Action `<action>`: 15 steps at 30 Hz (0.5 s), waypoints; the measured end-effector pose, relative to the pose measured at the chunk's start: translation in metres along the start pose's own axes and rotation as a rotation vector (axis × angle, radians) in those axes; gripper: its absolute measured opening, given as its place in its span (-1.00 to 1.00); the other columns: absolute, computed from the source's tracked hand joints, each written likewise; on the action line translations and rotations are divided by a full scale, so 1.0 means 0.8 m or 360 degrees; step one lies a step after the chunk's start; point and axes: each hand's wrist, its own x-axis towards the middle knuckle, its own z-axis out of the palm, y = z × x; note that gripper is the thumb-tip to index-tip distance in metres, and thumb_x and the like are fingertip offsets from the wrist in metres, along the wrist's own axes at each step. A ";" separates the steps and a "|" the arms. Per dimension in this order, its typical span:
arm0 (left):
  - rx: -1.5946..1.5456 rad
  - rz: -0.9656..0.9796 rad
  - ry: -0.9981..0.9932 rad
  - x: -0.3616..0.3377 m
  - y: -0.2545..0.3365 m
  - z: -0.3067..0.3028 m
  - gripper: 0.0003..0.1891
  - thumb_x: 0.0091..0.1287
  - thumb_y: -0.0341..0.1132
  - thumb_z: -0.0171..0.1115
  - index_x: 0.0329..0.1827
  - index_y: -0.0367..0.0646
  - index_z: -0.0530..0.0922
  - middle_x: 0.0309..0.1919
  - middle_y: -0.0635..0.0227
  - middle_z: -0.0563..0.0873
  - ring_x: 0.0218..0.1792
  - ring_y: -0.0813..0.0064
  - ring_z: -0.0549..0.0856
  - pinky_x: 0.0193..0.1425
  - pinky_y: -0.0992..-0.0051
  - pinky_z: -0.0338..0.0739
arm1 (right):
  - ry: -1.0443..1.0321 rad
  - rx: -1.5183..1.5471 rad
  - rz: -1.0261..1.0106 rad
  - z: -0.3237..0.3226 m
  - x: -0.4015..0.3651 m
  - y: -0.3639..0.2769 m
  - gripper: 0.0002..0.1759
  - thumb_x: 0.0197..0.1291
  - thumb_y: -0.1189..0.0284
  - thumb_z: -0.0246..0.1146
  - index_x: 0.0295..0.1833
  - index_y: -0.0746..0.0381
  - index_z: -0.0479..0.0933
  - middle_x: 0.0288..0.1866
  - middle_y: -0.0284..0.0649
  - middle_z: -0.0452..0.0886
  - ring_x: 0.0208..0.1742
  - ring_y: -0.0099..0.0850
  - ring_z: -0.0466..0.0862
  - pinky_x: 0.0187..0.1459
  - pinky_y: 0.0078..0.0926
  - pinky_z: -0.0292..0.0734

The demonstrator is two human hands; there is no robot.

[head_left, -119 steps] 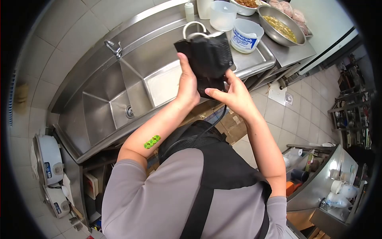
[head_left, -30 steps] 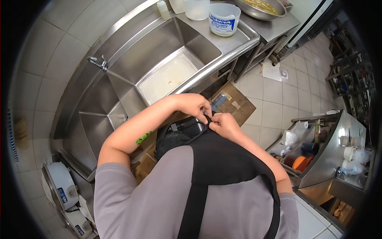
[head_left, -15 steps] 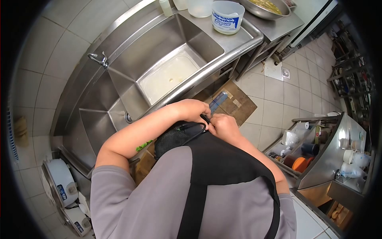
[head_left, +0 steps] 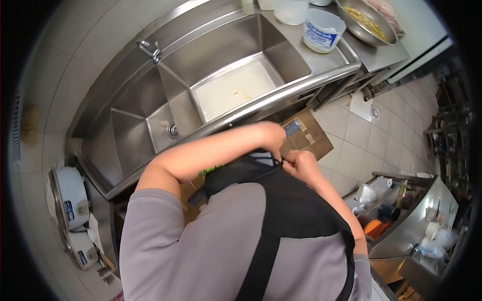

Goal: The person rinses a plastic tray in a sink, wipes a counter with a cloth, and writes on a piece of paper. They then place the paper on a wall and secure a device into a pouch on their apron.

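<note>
I wear a black apron point(head_left: 306, 210) over a grey shirt. In front of my waist both hands are together at a thin black cord point(head_left: 268, 173) that runs along the apron's far edge. My left hand point(head_left: 272, 138) bends downward, its fingers closed at the cord and partly hidden behind the wrist. Close beside it, my right hand point(head_left: 301, 164) pinches the cord between thumb and fingers. Dark cloth with a pale patch point(head_left: 262, 158) bunches up just left of the fingers.
A steel double sink point(head_left: 226, 118) with a tap point(head_left: 149, 50) stands ahead. On its right ledge is a white tub point(head_left: 324, 31), near a metal bowl point(head_left: 364, 21) of food. Flattened cardboard point(head_left: 314, 140) lies on the floor. A steel counter point(head_left: 416, 220) stands right, rice cookers point(head_left: 73, 195) left.
My view has shifted, so the sink sits farther right. My left wrist has lifted and turned, fingers now pointing down. Both hands stay close together at the cord.
</note>
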 end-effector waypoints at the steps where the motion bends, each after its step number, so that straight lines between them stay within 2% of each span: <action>1: -0.0299 -0.0036 -0.0017 -0.009 -0.017 -0.011 -0.52 -0.13 0.07 0.47 -0.30 -0.13 0.64 -0.42 0.28 0.70 -0.39 0.28 0.66 -0.27 0.38 0.52 | -0.0061 -0.0094 0.0071 0.001 0.004 0.003 -0.81 -0.09 0.38 0.25 -0.53 0.31 0.53 -0.51 -0.08 0.55 -0.41 -0.10 0.59 -0.34 -0.21 0.48; 2: -0.0642 0.0031 0.0022 -0.023 -0.038 -0.014 -0.48 -0.05 0.14 0.43 -0.29 -0.16 0.64 -0.44 0.31 0.70 -0.38 0.40 0.65 -0.26 0.44 0.50 | -0.0121 -0.0195 0.0131 0.001 0.009 0.004 -0.81 -0.09 0.37 0.25 -0.52 0.31 0.54 -0.51 -0.07 0.56 -0.40 -0.09 0.59 -0.33 -0.19 0.48; 3: -0.0855 0.0108 0.0218 -0.052 -0.050 -0.022 -0.46 0.02 0.18 0.37 -0.27 -0.19 0.64 -0.41 0.31 0.70 -0.35 0.48 0.64 -0.22 0.47 0.49 | -0.0226 -0.0210 0.0176 -0.002 0.012 0.006 -0.80 -0.05 0.36 0.24 -0.47 0.29 0.57 -0.49 -0.05 0.57 -0.38 -0.08 0.60 -0.31 -0.16 0.47; 4: -0.0973 0.0021 0.0280 -0.089 -0.054 -0.036 -0.51 0.11 0.14 0.32 -0.25 -0.18 0.64 -0.39 0.31 0.70 -0.31 0.52 0.64 -0.18 0.51 0.48 | -0.0262 -0.0208 0.0132 -0.010 0.015 0.012 -0.80 -0.05 0.36 0.24 -0.47 0.29 0.57 -0.49 -0.05 0.57 -0.38 -0.08 0.60 -0.31 -0.16 0.47; 5: -0.0944 -0.0227 0.0230 -0.123 -0.058 -0.042 -0.58 0.20 0.04 0.27 -0.24 -0.20 0.64 -0.34 0.29 0.71 -0.26 0.48 0.66 -0.13 0.49 0.49 | -0.0448 -0.0167 0.0189 -0.020 0.019 0.021 -0.79 -0.03 0.35 0.25 -0.45 0.30 0.58 -0.48 -0.05 0.57 -0.39 -0.09 0.59 -0.31 -0.17 0.46; 6: -0.0957 -0.0287 0.0297 -0.150 -0.074 -0.017 -0.62 0.22 -0.01 0.25 -0.23 -0.21 0.64 -0.32 0.28 0.71 -0.24 0.44 0.67 -0.11 0.47 0.50 | -0.0635 -0.0135 0.0246 -0.030 0.025 0.027 -0.78 -0.01 0.33 0.26 -0.43 0.30 0.59 -0.46 -0.05 0.58 -0.39 -0.10 0.59 -0.31 -0.19 0.46; 7: -0.0977 -0.0345 0.0362 -0.179 -0.083 0.014 -0.65 0.24 -0.06 0.23 -0.23 -0.22 0.64 -0.30 0.27 0.72 -0.22 0.40 0.68 -0.10 0.45 0.51 | -0.0646 -0.0048 0.0302 -0.049 0.028 0.025 -0.79 0.01 0.35 0.28 -0.40 0.31 0.59 -0.47 -0.06 0.57 -0.41 -0.14 0.58 -0.33 -0.24 0.46; 8: -0.1011 -0.0309 0.0166 -0.206 -0.079 0.037 -0.68 0.23 -0.12 0.22 -0.20 -0.23 0.63 -0.25 0.23 0.72 -0.19 0.34 0.68 -0.08 0.42 0.53 | -0.0658 0.0040 0.0367 -0.069 0.034 0.014 -0.79 0.02 0.36 0.30 -0.36 0.31 0.59 -0.47 -0.08 0.56 -0.43 -0.18 0.57 -0.34 -0.28 0.46; 9: -0.0850 -0.0594 -0.0129 -0.223 -0.063 0.054 -0.67 0.22 -0.12 0.24 -0.16 -0.23 0.64 -0.24 0.22 0.72 -0.17 0.33 0.68 -0.06 0.42 0.52 | -0.0694 0.0031 0.0325 -0.082 0.048 -0.002 -0.79 0.02 0.36 0.30 -0.36 0.31 0.59 -0.47 -0.08 0.56 -0.43 -0.18 0.57 -0.34 -0.28 0.46; 10: -0.1003 -0.0630 -0.0202 -0.235 -0.051 0.078 -0.64 0.22 -0.09 0.25 -0.14 -0.22 0.64 -0.24 0.20 0.72 -0.17 0.31 0.68 -0.04 0.42 0.52 | -0.0495 -0.0041 0.0313 -0.094 0.058 -0.018 -0.80 0.02 0.40 0.31 -0.31 0.32 0.59 -0.47 -0.11 0.54 -0.45 -0.23 0.55 -0.36 -0.32 0.45; 11: -0.1210 -0.0539 -0.0078 -0.241 -0.041 0.105 -0.62 0.22 -0.06 0.25 -0.11 -0.22 0.63 -0.27 0.20 0.72 -0.20 0.32 0.68 -0.05 0.43 0.52 | -0.0287 -0.0105 0.0305 -0.101 0.067 -0.033 -0.80 0.02 0.43 0.33 -0.25 0.32 0.59 -0.47 -0.14 0.52 -0.46 -0.28 0.53 -0.37 -0.37 0.44; 12: -0.1422 -0.0535 0.0123 -0.239 -0.032 0.136 -0.65 0.23 -0.09 0.26 -0.16 -0.23 0.61 -0.31 0.20 0.71 -0.26 0.35 0.68 -0.11 0.41 0.53 | -0.0308 -0.0101 0.0279 -0.102 0.078 -0.045 -0.80 0.02 0.43 0.33 -0.25 0.32 0.59 -0.47 -0.14 0.52 -0.46 -0.28 0.53 -0.37 -0.37 0.44; 14: -0.1585 -0.0589 0.0291 -0.241 -0.016 0.162 -0.72 0.24 -0.17 0.25 -0.23 -0.25 0.58 -0.32 0.21 0.69 -0.28 0.36 0.66 -0.15 0.38 0.51 | -0.0305 0.0050 -0.0038 -0.097 0.093 -0.070 -0.78 0.03 0.49 0.31 -0.17 0.31 0.58 -0.45 -0.15 0.49 -0.49 -0.33 0.51 -0.40 -0.41 0.43; 15: -0.1613 -0.0608 0.0304 -0.247 -0.010 0.163 -0.72 0.24 -0.17 0.25 -0.23 -0.25 0.58 -0.32 0.21 0.69 -0.28 0.36 0.66 -0.15 0.38 0.51 | -0.0401 0.0008 -0.0090 -0.098 0.098 -0.086 -0.78 0.04 0.49 0.31 -0.16 0.30 0.58 -0.44 -0.15 0.48 -0.48 -0.33 0.52 -0.40 -0.41 0.43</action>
